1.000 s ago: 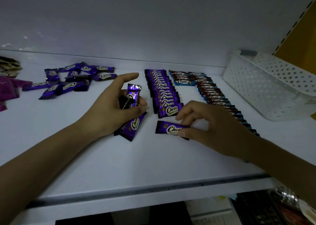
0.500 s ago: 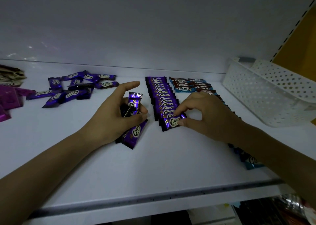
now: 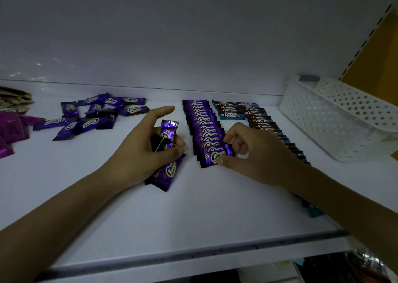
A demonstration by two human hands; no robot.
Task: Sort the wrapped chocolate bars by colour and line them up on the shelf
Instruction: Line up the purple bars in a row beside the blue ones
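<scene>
White shelf (image 3: 107,196). Right hand (image 3: 254,153) pinches 1 purple bar (image 3: 215,156) by its right end; it runs leftward from the fingertips (image 3: 225,162), crosswise, touching the row (image 3: 202,127) just beyond. Left hand (image 3: 137,155), curled round spare bars (image 3: 169,132), sits farther left.

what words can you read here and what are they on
"Choco": front bar of the purple row, pinched by the right hand.
"Choco": purple bar held in the left hand.
"Choco": loose purple bars at the back left.
"Choco": blue bars at the back right.
Small print under the logos: too small to read.
Far-left packets: blurred, unreadable.
</scene>
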